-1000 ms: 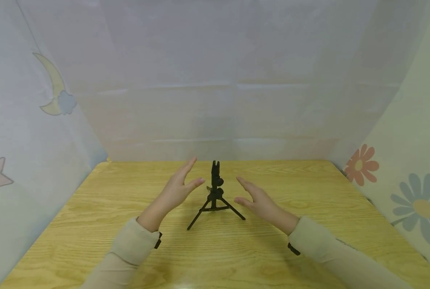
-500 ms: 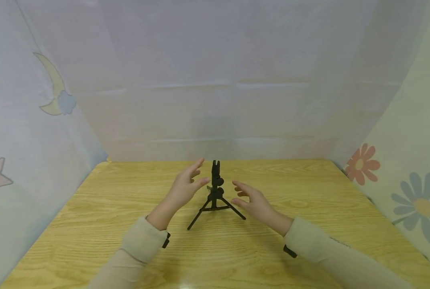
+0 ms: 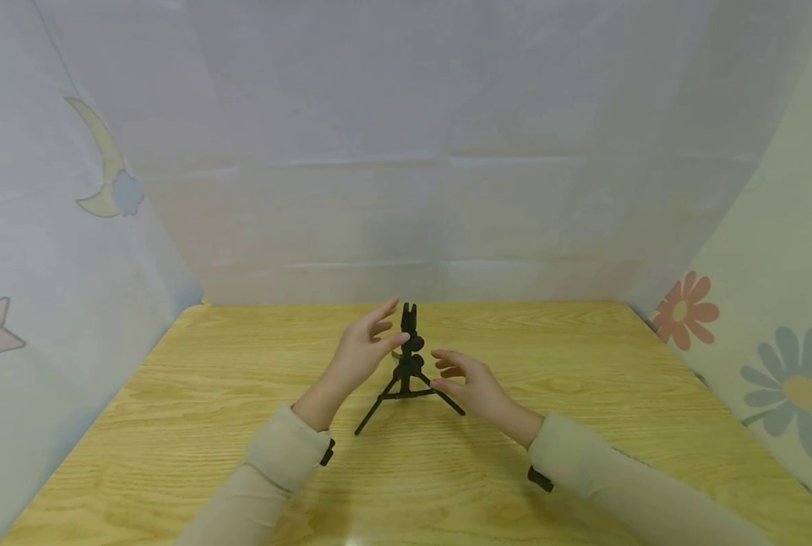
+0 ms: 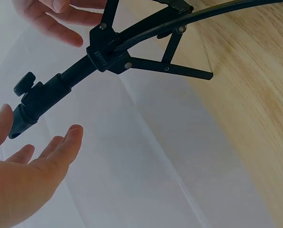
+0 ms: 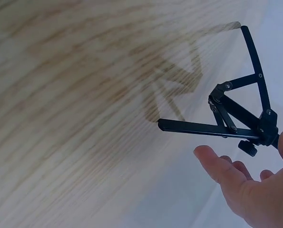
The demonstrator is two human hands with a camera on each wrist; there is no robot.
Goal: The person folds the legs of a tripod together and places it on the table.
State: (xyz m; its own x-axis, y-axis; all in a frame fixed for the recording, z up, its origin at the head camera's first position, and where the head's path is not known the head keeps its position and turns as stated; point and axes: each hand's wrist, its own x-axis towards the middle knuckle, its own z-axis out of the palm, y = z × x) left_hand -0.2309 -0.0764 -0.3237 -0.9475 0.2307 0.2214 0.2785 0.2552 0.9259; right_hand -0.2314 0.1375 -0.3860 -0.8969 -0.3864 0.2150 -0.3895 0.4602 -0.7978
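Observation:
A small black tripod stand [image 3: 409,320] stands upright on the wooden table, legs spread, with a forked top and side knobs. My left hand [image 3: 358,355] is at the left of its upper post, fingers loosely extended. In the left wrist view the left thumb [image 4: 2,124] overlaps the edge of the stand's top end; whether it touches, I cannot tell. To the right and lower down is my right hand [image 3: 484,394], fingers relaxed and slightly bent. The right wrist view has its thumb in front of the post, near a lower knob [image 5: 247,148]; contact is unclear. Neither hand grips the stand.
The wooden table [image 3: 242,364] runs back to a pale cloth backdrop [image 3: 406,212]. Cloth side walls carry a moon [image 3: 101,155] and a star on the left, flowers [image 3: 685,311] on the right. Black straps show at both sleeve cuffs.
Both hands have moved inward toward the tripod stand, the left rightward and the right leftward. Their fingers have bent slightly. The stand stays in place.

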